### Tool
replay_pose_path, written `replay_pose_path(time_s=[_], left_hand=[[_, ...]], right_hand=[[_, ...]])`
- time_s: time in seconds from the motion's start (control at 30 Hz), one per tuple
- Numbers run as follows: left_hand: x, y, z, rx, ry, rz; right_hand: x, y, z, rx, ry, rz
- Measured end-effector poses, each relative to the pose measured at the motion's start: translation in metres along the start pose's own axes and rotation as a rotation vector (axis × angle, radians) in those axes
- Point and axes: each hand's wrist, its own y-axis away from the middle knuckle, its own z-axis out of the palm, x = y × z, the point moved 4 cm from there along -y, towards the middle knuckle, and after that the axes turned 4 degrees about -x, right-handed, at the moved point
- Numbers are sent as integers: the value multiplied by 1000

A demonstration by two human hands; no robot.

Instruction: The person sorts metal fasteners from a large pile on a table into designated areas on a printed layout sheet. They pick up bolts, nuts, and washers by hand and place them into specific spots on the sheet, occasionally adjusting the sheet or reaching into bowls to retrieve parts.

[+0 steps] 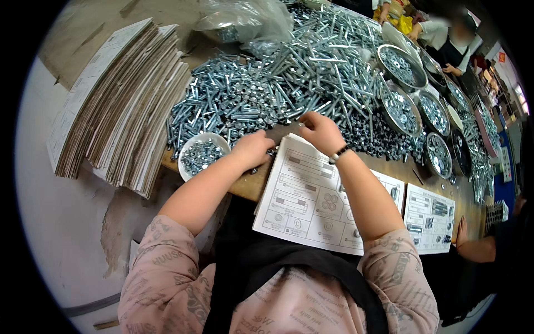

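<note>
My left hand point(253, 150) is at the near edge of the hardware pile, fingers curled in; what they hold, if anything, is hidden. Beside it, my right hand point(321, 132) has its fingers closed near the top of a stack of printed sheets point(295, 209); I cannot make out anything in its grip. A flat grey-brown patch point(282, 132) shows between the hands. Beyond them spreads a heap of metal bolts and rods point(334, 61), with dark nuts point(367, 133) to the right. Left of my left hand stands a white bowl point(221, 143) of small metal pieces.
Tall stacked cardboard sheets point(122, 111) stand at the left. Metal bowls point(411, 133) of washers line the right. Another printed sheet point(414, 195) with parts on it lies right of my forearm. A plastic bag point(261, 19) is at the back; other people work at the right.
</note>
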Motion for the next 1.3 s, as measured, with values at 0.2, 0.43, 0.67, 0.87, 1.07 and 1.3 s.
replay_pose_path(time_s=[0.2,0.43,0.67,0.87,1.07,1.3], left_hand=[[42,8,-41,254,148,77],[142,21,19,-45,135,383],[145,24,23,-32,282,331],[139,27,24,-64,357,270],[134,20,29,-96,418,302],[149,21,30,-247,361,407]], right_hand=[[15,89,-34,32,67,-71],[14,175,-4,-82,207,75],[25,195,-12,-19,168,166],[24,196,-11,-40,196,151],[18,188,-2,-15,232,178],[23,184,8,-33,284,176]])
